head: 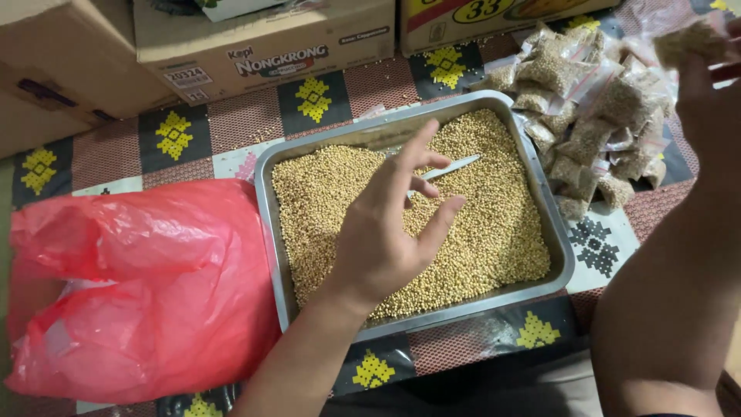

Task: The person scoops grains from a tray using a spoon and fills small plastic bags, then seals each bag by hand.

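The right hand (706, 93) is cut off by the frame's right edge, so its fingers are only partly seen; it pinches one small clear packet of seeds (691, 40) at the upper right corner, and the packet is blurred. How the packet is closed cannot be made out. Three cardboard boxes (262, 46) along the top are cropped by the frame, and what they contain is hidden. The red plastic bag (139, 286) at the left is crumpled, with its contents out of sight.

The left hand (390, 224) hovers with fingers loosely spread and curled over one rectangular metal tray (270, 224), holding nothing. The tray is filled with pale yellow round seeds (494, 224), too many to count. One small white scoop (451, 167) lies in the seeds just beyond the left fingertips; whether they touch it cannot be told. The held packet is well apart from the tray, above a pile of filled seed packets (587, 123) lying right of the tray; they overlap, so an exact count is not possible, though well over a dozen show. Everything rests on a patterned floor mat (309, 100).
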